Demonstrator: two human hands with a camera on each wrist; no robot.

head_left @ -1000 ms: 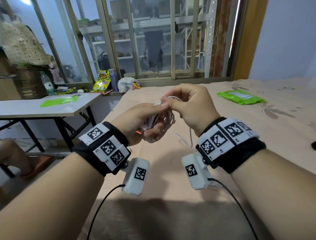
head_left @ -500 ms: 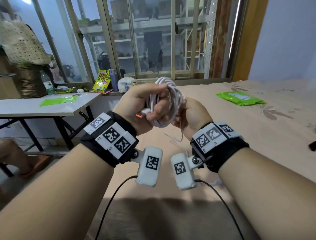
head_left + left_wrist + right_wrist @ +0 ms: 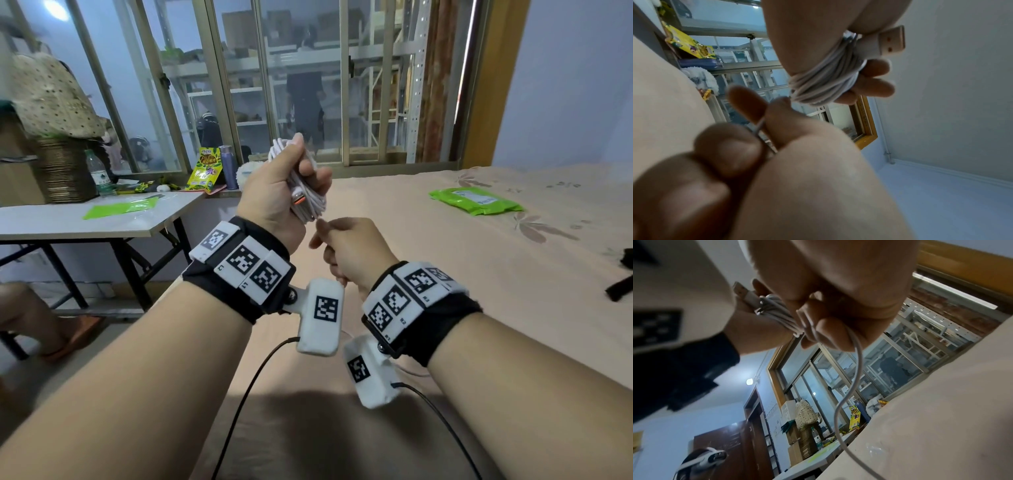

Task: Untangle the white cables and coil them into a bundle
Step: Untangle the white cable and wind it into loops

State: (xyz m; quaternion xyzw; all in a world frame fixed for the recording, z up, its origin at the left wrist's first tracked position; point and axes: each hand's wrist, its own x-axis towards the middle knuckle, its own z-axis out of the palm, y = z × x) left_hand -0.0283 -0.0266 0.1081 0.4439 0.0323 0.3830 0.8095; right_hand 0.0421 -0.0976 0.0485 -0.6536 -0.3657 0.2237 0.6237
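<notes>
A coil of white cable (image 3: 308, 202) sits upright in my left hand (image 3: 301, 178), held chest-high over the bed. My fingers curl round the coil (image 3: 824, 81), and its white USB plug (image 3: 885, 43) sticks out beside them. Just below it, my right hand (image 3: 325, 236) pinches the loose strand of the cable between thumb and forefinger (image 3: 812, 331). From that pinch the loose tail (image 3: 849, 386) hangs down in a wavy line toward the bed. The coil (image 3: 777, 311) lies close above the right fingers.
A beige bed sheet (image 3: 445, 274) spreads below the hands, with a green packet (image 3: 474, 200) far right and a black object (image 3: 621, 284) at its right edge. On the left stand a folding table (image 3: 85, 222), a wicker basket (image 3: 65, 171) and a yellow snack bag (image 3: 205, 168).
My left hand has lifted the coil higher. My right hand has dropped from above the coil to below it, drawing the loose strand down.
</notes>
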